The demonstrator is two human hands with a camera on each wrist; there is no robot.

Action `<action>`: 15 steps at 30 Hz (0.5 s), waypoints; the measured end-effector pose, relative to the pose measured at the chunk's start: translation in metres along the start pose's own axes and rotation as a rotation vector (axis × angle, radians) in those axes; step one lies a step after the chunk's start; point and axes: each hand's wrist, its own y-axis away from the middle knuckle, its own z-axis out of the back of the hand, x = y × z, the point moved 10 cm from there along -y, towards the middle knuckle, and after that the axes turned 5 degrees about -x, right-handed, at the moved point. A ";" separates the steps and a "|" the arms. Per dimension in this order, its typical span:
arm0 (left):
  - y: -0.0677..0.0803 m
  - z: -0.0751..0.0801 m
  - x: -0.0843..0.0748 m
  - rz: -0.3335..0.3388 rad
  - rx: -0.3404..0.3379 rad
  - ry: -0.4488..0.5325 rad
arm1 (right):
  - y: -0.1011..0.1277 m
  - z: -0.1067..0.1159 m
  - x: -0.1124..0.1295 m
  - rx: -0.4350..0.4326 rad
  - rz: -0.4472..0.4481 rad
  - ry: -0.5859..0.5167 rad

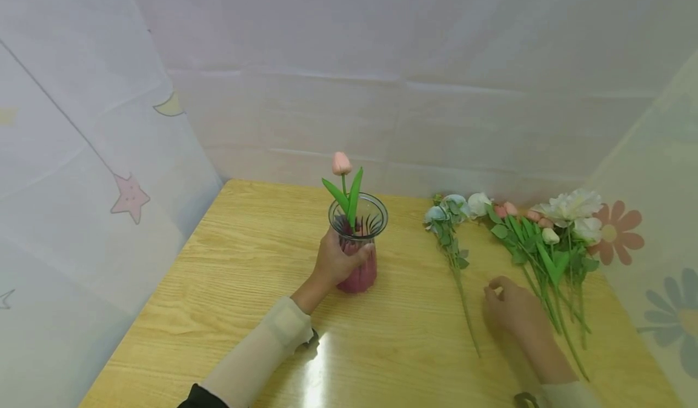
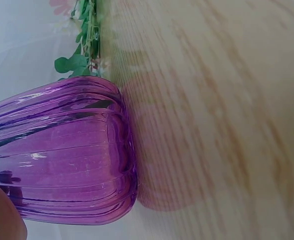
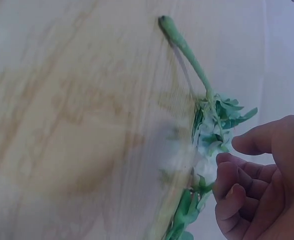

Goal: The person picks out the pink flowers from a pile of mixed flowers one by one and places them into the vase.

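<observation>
My left hand (image 1: 337, 264) grips a ribbed purple glass vase (image 1: 360, 256) standing upright on the wooden table (image 1: 229, 274). A single pink tulip (image 1: 342, 163) with green leaves stands in it. The left wrist view shows the vase's body (image 2: 62, 150) close up, with a bit of my hand (image 2: 2, 217) against it. My right hand (image 1: 509, 304) rests low over the table with loosely curled fingers and holds nothing. It lies between a blue-flowered sprig (image 1: 450, 247) and a bunch of pink and white flowers (image 1: 545, 244). In the right wrist view a leafy green stem (image 3: 186, 50) lies just beside my fingers (image 3: 236, 172).
White cloth walls close in the table at the back (image 1: 382, 93), left and right. The left cloth carries a pink star (image 1: 129, 197) and the right one has flower prints (image 1: 616, 229). The flowers lie near the table's right edge.
</observation>
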 end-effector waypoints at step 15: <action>0.000 0.000 0.002 0.022 -0.006 0.001 | 0.006 0.015 -0.037 0.054 -0.067 0.026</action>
